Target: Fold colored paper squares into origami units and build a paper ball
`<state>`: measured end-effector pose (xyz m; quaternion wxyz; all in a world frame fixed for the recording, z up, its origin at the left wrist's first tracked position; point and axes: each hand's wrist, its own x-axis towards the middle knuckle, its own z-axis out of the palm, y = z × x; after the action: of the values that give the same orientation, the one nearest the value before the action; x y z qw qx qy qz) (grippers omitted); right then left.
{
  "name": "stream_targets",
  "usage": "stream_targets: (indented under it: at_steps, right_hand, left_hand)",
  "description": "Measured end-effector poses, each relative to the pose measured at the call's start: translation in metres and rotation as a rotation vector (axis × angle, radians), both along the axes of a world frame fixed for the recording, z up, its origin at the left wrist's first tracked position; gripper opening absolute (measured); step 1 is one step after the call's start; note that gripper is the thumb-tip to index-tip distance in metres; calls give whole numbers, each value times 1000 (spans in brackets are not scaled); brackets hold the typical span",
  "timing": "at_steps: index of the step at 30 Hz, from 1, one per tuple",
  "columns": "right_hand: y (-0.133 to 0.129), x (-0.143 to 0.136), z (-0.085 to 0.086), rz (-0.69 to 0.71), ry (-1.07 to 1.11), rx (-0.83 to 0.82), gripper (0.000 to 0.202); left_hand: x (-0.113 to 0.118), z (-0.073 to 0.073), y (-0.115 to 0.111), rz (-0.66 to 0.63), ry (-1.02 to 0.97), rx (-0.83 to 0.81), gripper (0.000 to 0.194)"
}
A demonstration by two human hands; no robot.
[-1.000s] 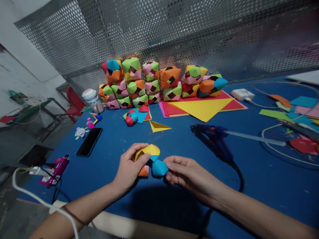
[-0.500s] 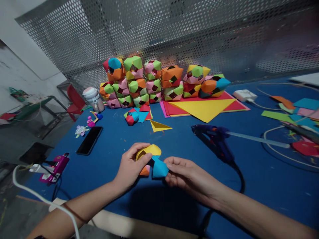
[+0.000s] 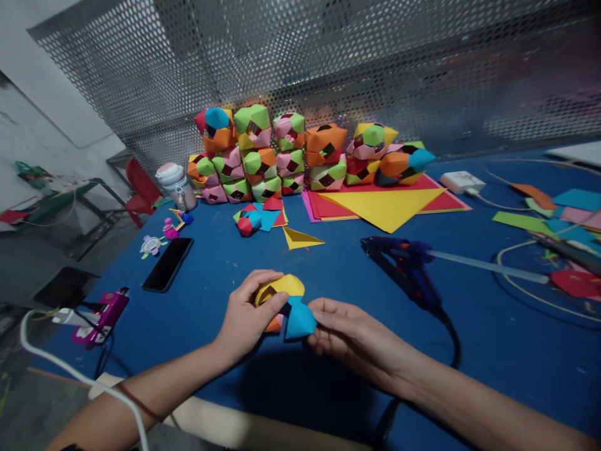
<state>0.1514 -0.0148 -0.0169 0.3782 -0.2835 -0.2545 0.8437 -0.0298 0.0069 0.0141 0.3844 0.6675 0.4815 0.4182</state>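
Between my hands, above the blue table, is a folded paper piece in yellow, blue and orange. My left hand is closed round its yellow and orange side, the thumb lying across the front. A blue folded paper unit forms its right side, and my right hand pinches that unit's right edge between thumb and fingers. My fingers hide part of the piece. A small folded yellow paper lies just beyond my hands. To the right rests a glue gun with a clear glue stick in its back.
Stacked paper balls line the perforated metal screen. Coloured sheets lie before them. A phone, a purple power strip and a jar stand left. Paper scraps and a white adapter are right.
My hands keep their hold on the paper piece. Its blue unit has shifted very slightly down and left with my right fingers.
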Motion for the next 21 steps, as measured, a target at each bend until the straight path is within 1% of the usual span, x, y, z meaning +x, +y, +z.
stream_targets:
  at_steps: [4,7,13,21]
  right_hand:
    - [-1,0,2,-23,2,17,19]
    - [-3,-1,1,-25,-43,45,26]
    - [-4,-5,-2,-13,-85,61,22]
    - [-3,-4,-5,31,-38,70,19]
  left_hand:
    - [1,0,-1,-14,36,43,21]
    - [1,-2,-2,-27,56,85,20]
    - [2,-1,-3,-40,111,206,19]
    - [1,-2,-4,-59,137,284,21]
